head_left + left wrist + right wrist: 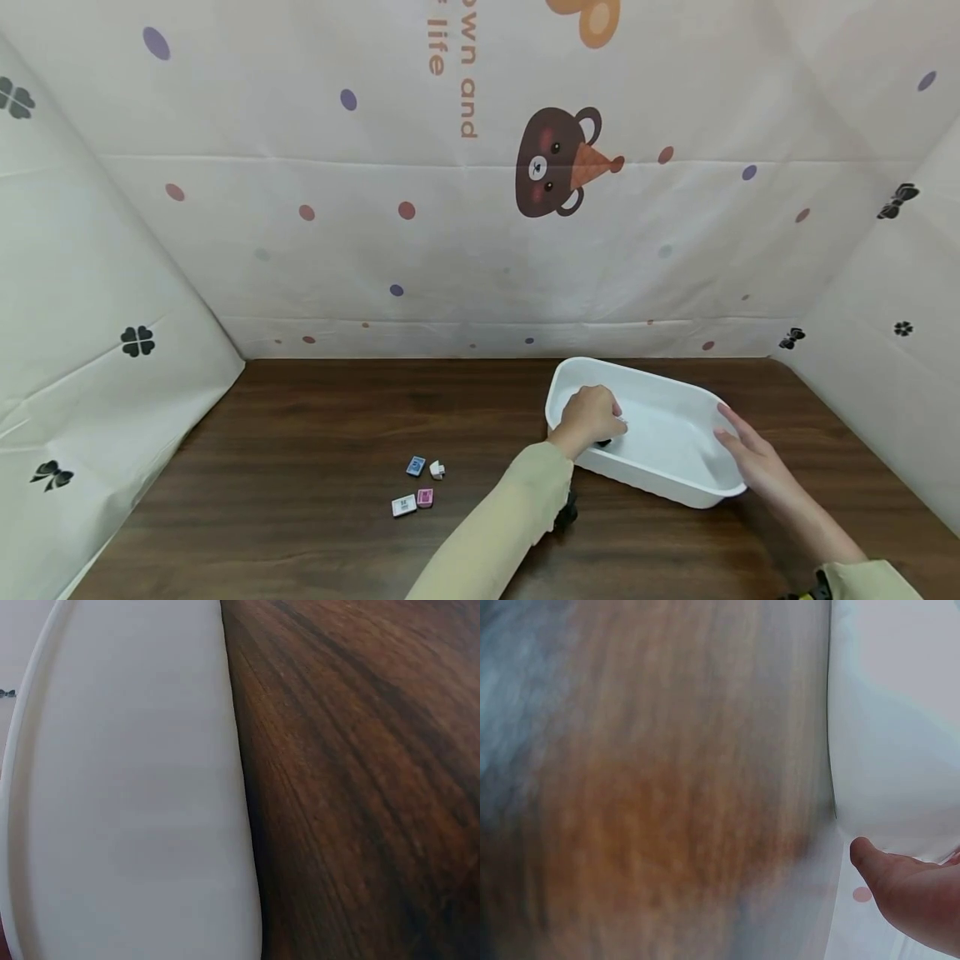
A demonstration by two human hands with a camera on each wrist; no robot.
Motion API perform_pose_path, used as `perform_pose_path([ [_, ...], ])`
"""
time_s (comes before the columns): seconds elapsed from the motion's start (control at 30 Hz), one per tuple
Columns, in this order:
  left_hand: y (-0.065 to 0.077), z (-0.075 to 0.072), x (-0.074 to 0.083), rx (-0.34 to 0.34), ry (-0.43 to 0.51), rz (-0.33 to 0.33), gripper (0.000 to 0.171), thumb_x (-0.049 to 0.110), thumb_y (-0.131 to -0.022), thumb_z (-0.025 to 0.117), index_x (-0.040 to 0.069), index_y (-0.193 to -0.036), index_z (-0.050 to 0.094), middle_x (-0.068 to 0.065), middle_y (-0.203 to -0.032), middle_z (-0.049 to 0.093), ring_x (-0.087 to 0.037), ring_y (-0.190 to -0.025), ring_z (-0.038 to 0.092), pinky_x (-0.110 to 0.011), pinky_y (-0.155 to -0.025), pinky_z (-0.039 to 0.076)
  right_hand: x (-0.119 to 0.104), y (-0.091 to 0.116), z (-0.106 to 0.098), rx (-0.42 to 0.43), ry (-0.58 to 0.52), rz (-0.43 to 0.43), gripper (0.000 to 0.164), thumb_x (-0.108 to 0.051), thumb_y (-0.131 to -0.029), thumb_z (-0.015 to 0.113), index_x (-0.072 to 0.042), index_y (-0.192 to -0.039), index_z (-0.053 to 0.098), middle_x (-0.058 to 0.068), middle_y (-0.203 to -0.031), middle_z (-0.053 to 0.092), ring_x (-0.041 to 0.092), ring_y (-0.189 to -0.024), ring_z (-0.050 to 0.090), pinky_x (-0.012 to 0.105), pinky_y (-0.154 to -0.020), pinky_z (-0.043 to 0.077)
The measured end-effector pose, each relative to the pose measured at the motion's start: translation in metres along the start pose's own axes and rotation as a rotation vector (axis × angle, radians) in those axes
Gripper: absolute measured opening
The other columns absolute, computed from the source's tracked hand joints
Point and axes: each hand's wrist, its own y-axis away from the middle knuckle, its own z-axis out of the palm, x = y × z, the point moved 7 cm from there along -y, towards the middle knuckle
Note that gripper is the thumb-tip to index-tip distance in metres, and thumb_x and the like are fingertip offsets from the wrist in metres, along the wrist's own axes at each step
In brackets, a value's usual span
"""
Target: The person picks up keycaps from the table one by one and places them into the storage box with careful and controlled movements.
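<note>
My left hand [591, 414] reaches down into the near left end of a white plastic basin [675, 492]. Its fingers are curled, and a bit of a small white piece [622, 420] shows between the fingertips; most of it is hidden. Just below that hand, a small dark thing [603, 443] shows inside the basin. At the basin's right end, my right hand [757, 458] has its fingers extended over the rim. The right wrist view shows the thumb [864, 851] beside the basin's outer wall [892, 750].
Left of the left forearm, several small pieces lie on the dark wood table [315, 433]: a blue one [416, 466], a white one [437, 470], a white-and-grey one [403, 506] and a pink one [425, 497]. A printed white sheet [450, 250] stands behind and along both sides.
</note>
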Motion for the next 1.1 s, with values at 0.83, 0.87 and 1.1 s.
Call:
perform_pose_path([
  [0.83, 0.011, -0.018, -0.005, 0.030, 0.049, 0.053, 0.019, 0.026, -0.078, 0.070, 0.017, -0.095, 0.072, 0.010, -0.086, 0.067, -0.001, -0.065, 0.054, -0.015, -0.055, 0.040, 0.000, -0.001, 0.001, -0.001, -0.021, 0.006, 0.068, -0.045, -0.097, 0.025, -0.007, -0.144, -0.008, 0.027, -0.144, -0.018, 0.050, -0.129, -0.012, 0.066, -0.098, 0.002],
  [0.87, 0.012, -0.020, -0.005, 0.034, 0.045, 0.063, 0.020, 0.026, -0.078, 0.070, 0.017, -0.096, 0.072, 0.010, -0.085, 0.067, 0.000, -0.064, 0.053, -0.014, -0.055, 0.039, 0.000, -0.001, 0.000, 0.000, -0.023, 0.005, 0.068, -0.044, -0.097, 0.025, -0.007, -0.144, -0.008, 0.027, -0.144, -0.018, 0.050, -0.129, -0.012, 0.066, -0.098, 0.002],
  [1.1, 0.018, -0.033, -0.003, 0.061, 0.056, 0.128, 0.023, 0.025, -0.078, 0.068, 0.016, -0.098, 0.072, 0.012, -0.077, 0.063, 0.003, -0.064, 0.050, -0.011, -0.054, 0.037, 0.000, -0.001, -0.001, -0.001, -0.012, 0.003, 0.066, -0.042, -0.098, 0.025, -0.007, -0.143, -0.008, 0.028, -0.143, -0.017, 0.051, -0.129, -0.008, 0.066, -0.098, 0.005],
])
